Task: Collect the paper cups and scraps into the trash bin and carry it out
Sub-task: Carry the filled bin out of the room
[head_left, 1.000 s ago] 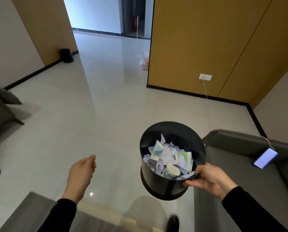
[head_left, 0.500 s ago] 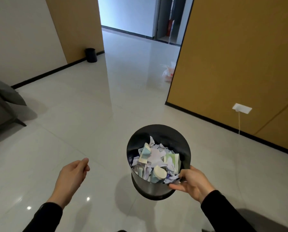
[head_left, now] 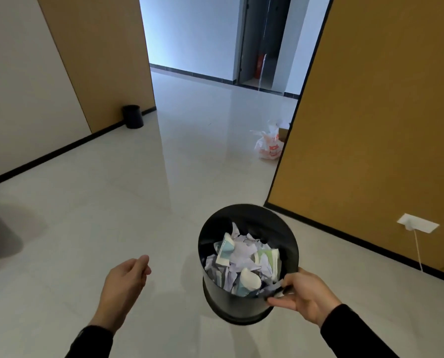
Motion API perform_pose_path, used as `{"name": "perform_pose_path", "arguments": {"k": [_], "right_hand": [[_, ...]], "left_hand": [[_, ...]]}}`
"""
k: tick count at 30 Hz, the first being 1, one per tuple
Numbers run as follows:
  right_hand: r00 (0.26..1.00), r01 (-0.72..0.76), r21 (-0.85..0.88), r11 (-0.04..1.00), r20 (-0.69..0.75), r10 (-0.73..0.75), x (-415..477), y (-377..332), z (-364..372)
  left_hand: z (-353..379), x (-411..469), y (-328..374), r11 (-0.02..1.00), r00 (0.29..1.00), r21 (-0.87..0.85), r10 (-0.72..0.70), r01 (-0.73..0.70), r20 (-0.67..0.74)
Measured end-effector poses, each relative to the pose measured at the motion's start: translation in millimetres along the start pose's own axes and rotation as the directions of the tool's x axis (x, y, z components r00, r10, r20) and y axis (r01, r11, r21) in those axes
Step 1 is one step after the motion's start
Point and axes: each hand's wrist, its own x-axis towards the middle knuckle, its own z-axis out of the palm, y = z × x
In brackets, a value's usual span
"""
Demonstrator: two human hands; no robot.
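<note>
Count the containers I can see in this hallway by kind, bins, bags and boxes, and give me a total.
Black trash bins: 2, the carried bin in the right hand and the floor bin by the left wall.
Plastic bags: 1, the white bag.
Cardboard boxes: 1, the box, partly hidden.
Total: 4.

Both bare hands (head_left: 306, 295) emerge from long black sleeves (head_left: 91, 342) reaching the wrists.

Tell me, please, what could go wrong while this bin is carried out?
The right hand alone pinches the bin at its near rim, so it could slip or tip. The scraps sit loose and could spill. The bag lies by the doorway, a possible trip hazard.
</note>
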Motion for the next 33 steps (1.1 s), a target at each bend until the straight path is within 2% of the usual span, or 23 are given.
{"name": "perform_pose_path", "arguments": {"k": [6, 20, 26, 33], "right_hand": [[0.999, 0.016, 0.052, 0.998, 0.027, -0.018, 96.9, -118.9, 55.0], [0.999, -0.039, 0.026, 0.999, -0.007, 0.039, 376.3, -364.2, 159.9], [0.998, -0.018, 0.123, 0.992, -0.059, 0.026, 474.1, -447.4, 206.8], [0.973, 0.016, 0.319, 0.947, -0.221, 0.058, 581.8, -530.7, 271.8]], "left_hand": [[28.8, 146.4, 69.8, 0.996, 0.998, 0.051, 0.067, -0.067, -0.016], [137.4, 490.8, 175.3, 0.996, 0.997, 0.08, 0.037, -0.031, -0.066], [185.4, 648.2, 216.5, 0.993, 0.997, 0.102, 0.062, -0.065, 0.035], [242.3, 848.1, 275.6, 0.979, 0.961, 0.127, 0.121, -0.156, 0.25]]}}
